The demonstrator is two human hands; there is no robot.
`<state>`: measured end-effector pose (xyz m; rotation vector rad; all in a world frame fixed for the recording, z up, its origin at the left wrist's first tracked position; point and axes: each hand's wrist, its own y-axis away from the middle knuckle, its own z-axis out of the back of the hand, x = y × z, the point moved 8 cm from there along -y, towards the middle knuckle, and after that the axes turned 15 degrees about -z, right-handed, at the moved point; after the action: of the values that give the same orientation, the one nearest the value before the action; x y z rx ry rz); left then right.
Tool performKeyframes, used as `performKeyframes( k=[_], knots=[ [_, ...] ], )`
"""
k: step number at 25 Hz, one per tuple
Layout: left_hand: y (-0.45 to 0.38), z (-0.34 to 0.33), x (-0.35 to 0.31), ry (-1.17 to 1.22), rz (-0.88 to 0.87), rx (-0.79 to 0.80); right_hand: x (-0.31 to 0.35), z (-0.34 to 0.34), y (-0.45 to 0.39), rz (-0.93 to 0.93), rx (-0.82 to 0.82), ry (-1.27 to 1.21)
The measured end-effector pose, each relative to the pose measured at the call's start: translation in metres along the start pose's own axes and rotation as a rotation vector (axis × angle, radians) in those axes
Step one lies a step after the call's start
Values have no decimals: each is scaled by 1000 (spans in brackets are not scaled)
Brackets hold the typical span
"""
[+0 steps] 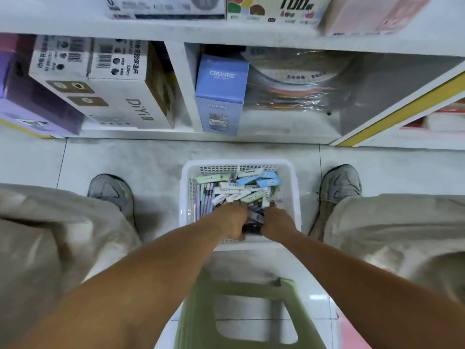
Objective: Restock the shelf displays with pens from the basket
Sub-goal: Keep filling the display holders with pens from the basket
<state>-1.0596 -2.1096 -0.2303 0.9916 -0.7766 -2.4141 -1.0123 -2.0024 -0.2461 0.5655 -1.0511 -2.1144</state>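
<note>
From the head camera, looking straight down: a white basket (240, 165) sits on the tiled floor (120, 157) between the person's two shoes, just in front of the bottom shelf (251, 136). It is filled with a loose heap of pens (206, 197) and small pen boxes (256, 178) in green, blue, white and purple.

Both hands reach into the near half of the basket. The left hand (232, 220) is sunk among the boxes, knuckles up, fingers curled down into the pile. The right hand (276, 220) is just beside it, also dug in. A dark purple box lies between the two hands, touching both. The fingertips of both hands are buried and blurred, so I cannot tell whether either one grips anything.

A green stool (241, 293) stands under the forearms, near the basket's closer rim.

On the bottom shelf, a blue box (221, 94) stands upright beside a divider; to its left lie white cartons (113, 96), to its right a plastic-wrapped stack.
</note>
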Motion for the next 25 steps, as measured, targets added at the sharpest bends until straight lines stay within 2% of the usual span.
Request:
performKeyframes(
  k=[4, 6, 8, 10, 13, 18, 21, 25],
  knots=[
    [-10, -5, 3, -207, 96, 86, -5, -4, -11, -4, 11, -108],
    [-18, -11, -4, -279, 94, 125, -2, -10, -11, 31, -7, -18],
    [-24, -10, -9, -235, 99, 93, 7, -19, -9, 57, -20, 33],
    [-26, -7, -9, -160, 104, 58, 15, -23, -10, 52, 2, -23],
    [-21, -9, -1, -139, 110, 14, 11, -19, -17, -3, 123, -314],
    [-16, -26, 16, -26, 108, 6, 3, -24, -9, -108, 490, -922],
    [-14, -30, 23, 70, 126, 6, 4, -24, -6, -131, 593, -1056],
    [-14, -30, 23, -18, 61, -12, -1, -29, -4, -128, 659, -1113]
  ],
)
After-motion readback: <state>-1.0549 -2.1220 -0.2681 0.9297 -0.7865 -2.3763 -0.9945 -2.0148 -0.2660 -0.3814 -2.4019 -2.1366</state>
